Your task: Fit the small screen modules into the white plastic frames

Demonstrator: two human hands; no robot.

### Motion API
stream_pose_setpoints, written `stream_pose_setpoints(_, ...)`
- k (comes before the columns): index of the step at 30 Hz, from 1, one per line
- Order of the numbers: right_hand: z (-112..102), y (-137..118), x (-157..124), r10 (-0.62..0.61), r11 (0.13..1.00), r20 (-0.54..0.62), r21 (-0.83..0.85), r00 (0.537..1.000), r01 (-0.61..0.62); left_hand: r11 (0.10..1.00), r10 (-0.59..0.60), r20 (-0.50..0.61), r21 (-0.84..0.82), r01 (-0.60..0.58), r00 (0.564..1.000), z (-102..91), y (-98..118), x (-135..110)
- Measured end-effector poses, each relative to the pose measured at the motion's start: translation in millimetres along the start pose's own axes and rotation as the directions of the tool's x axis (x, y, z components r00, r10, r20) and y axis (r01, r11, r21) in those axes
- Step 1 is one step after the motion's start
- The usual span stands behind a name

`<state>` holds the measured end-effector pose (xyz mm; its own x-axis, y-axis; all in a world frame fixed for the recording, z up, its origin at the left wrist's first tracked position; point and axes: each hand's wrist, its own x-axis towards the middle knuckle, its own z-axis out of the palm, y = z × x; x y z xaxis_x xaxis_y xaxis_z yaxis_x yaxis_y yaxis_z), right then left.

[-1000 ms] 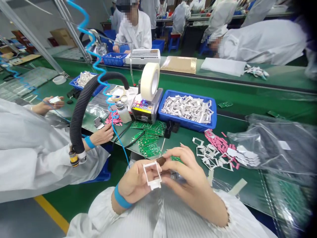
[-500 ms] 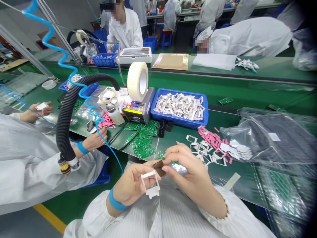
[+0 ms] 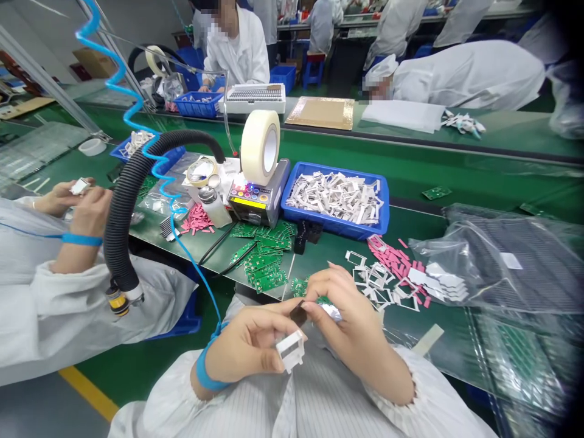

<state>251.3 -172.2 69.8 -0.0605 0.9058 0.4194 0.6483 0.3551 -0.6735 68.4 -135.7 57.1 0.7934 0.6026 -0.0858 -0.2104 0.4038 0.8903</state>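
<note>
My left hand (image 3: pixel 249 347) is closed on a small white plastic frame (image 3: pixel 291 351), pinched between thumb and fingers and tilted in front of my chest. A blue wrist strap circles that wrist. Just above the frame, my right hand (image 3: pixel 344 316) pinches a small dark brown, flat rectangular piece (image 3: pixel 298 312) between thumb and index finger. Left fingertips lie close to this dark piece; whether they touch it I cannot tell. Beyond my hands, green circuit boards (image 3: pixel 264 267) lie in a loose pile, with loose white frames (image 3: pixel 376 280) to their right.
A blue bin (image 3: pixel 337 231) of white frames stands ahead, beside a grey device (image 3: pixel 258 204) carrying a tape roll (image 3: pixel 260 148). Pink strips (image 3: pixel 392 258) and a bag of dark sheets (image 3: pixel 493 255) lie right. A black hose (image 3: pixel 119 225) and a co-worker's hands (image 3: pixel 86 207) are left.
The white frame in my left hand has turned and moved slightly right and up. The dark piece is now more edge-on. At left, the co-worker's hands have come together around a white piece.
</note>
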Motion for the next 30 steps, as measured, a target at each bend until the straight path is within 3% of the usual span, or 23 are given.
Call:
stream_pose_setpoints(12, 2.9, 4.2, -4.8, 0.039, 0.998, -0.028, 0.044, 0.999, -0.038, 1.0, 0.0, 0.079, -0.015, 0.001, 0.997, -0.4, -0.1, 8.7)
stream_pose_setpoints(20, 10.6, 6.5, -4.7, 0.057, 0.997, 0.012, 0.048, 0.998, -0.057, 0.999, -0.051, 0.019, 0.013, 0.051, 0.999, -5.2, -9.0, 8.1)
stream_pose_setpoints(23, 10.0, -2.3, -11.8, 0.07, 0.997, 0.04, 0.014, 0.997, -0.071, 0.987, -0.115, -0.049, -0.122, 0.108, 0.992, -4.7, -14.2, 12.3)
stream_pose_setpoints(26, -4.0, -6.5, -27.3, 0.1, 0.994, 0.061, 0.049, 0.993, -0.103, 0.933, -0.149, -0.105, -0.344, 0.105, 0.983, -7.3, -19.5, 17.8)
stream_pose_setpoints(30, -27.2, 21.6, -54.1, 0.285, 0.958, 0.001, -0.042, 0.958, -0.285, 0.871, -0.11, -0.125, -0.49, 0.035, 0.986, -15.5, -25.5, 22.0)
